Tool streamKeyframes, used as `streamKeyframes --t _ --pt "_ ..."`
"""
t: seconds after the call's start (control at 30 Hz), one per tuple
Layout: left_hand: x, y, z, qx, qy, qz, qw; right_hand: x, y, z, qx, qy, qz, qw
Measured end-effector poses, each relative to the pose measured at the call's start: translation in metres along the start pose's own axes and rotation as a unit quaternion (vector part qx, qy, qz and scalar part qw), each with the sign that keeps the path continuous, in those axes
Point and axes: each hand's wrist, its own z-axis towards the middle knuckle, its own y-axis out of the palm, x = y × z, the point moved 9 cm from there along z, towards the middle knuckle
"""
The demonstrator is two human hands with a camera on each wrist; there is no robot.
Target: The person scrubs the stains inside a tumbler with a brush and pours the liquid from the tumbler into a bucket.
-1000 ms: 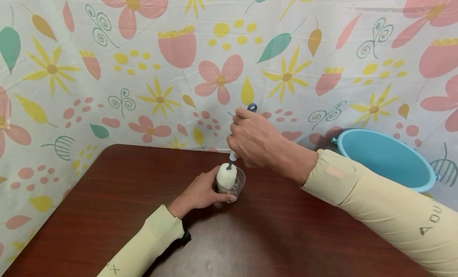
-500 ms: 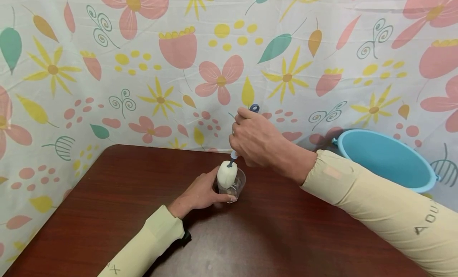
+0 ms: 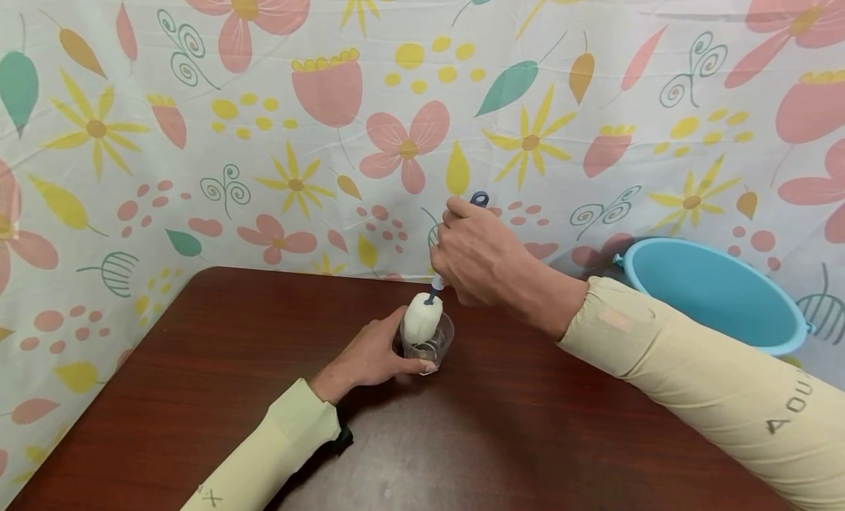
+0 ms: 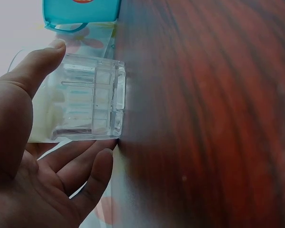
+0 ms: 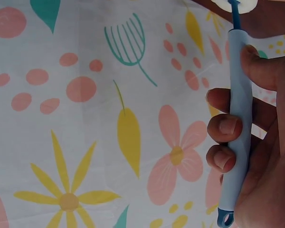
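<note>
Brown wooden worktop [image 3: 561, 438], head view: white-sponge, pale-blue-handled brush [image 3: 421, 320] poking into a clear glassy cup [image 3: 444, 341]. Left wrist: left grip [image 4: 33, 175] clasps the cup, probably slick. Right wrist: right grip [image 5: 270, 156] curls round the handle [image 5: 240, 90], ideal imo; sponge [image 5: 247, 5] seems soft.

Head-view tally: 2 hands [image 3: 370, 355] [image 3: 480, 253], 2 sleeves [image 3: 264, 452] [image 3: 693, 379], 1 clear cup [image 3: 441, 342], 1 sponge brush [image 3: 422, 319], 1 table [image 3: 561, 438], 1 floral backdrop [image 3: 297, 130], 1 blue bucket [image 3: 716, 284] at 3 o'clock
</note>
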Motion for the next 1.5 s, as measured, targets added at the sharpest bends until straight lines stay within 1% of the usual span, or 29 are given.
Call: streamKeyframes --t 0.23,0.43,0.7,0.87,1.13,1.37,1.5 --pt "0.0 0.001 0.001 -0.005 0.002 0.004 1.0 0.0 -0.001 -0.005 0.001 -0.001 -0.015 0.9999" --pt "-0.002 0.001 0.0 -0.005 0.0 0.007 1.0 0.002 0.0 -0.008 -0.007 0.0 -0.013 0.9999" --pt "-0.001 0.001 0.0 -0.005 0.005 0.005 1.0 0.003 -0.001 -0.013 0.001 -0.005 -0.015 0.9999" --pt "-0.001 0.001 0.0 -0.005 0.002 0.003 1.0 0.004 -0.001 -0.014 -0.009 -0.009 -0.019 0.9997" --pt "-0.001 0.0 0.0 0.0 0.003 0.014 0.9999 0.003 -0.002 -0.02 -0.024 -0.014 -0.013 0.9995" --pt "-0.001 0.001 -0.001 -0.003 0.0 0.014 0.9999 -0.001 -0.008 -0.021 -0.007 -0.02 -0.033 0.9992" --pt "-0.001 0.001 -0.001 -0.004 0.003 0.012 0.9999 -0.002 -0.008 -0.023 -0.014 -0.022 -0.037 0.999"
